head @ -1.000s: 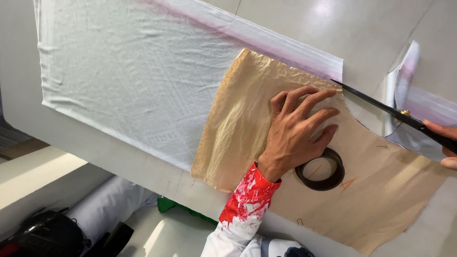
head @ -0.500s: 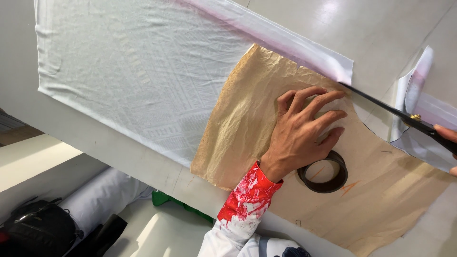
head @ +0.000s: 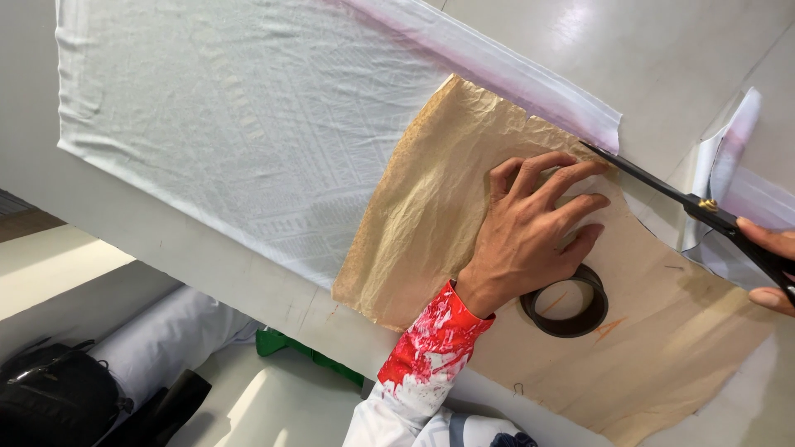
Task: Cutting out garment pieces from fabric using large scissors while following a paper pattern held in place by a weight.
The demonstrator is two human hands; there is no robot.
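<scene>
My left hand (head: pixel 530 228) presses flat on a crinkled brown paper pattern (head: pixel 431 207) that lies over white patterned fabric (head: pixel 248 116) on a pale table. Its fingers are spread, pointing up and right toward the pattern's upper edge. At the right frame edge, my right hand (head: pixel 768 269) grips black scissors (head: pixel 662 186). The blades point left along the pattern's edge, their tip just past my left fingertips. A black ring (head: pixel 567 302), like a tape roll, rests on the paper just right of my left wrist.
A cut strip of white fabric with a pink edge (head: pixel 720 165) curls up beyond the scissors. The table's near edge (head: pixel 207 265) runs diagonally. Below it, a dark bag (head: pixel 58 397), a white roll (head: pixel 174 339) and something green (head: pixel 298 348) lie on the floor.
The scissors have advanced left along the pattern's upper edge, their tip now closer to my left fingertips. My left hand stays pressed on the paper in nearly the same place.
</scene>
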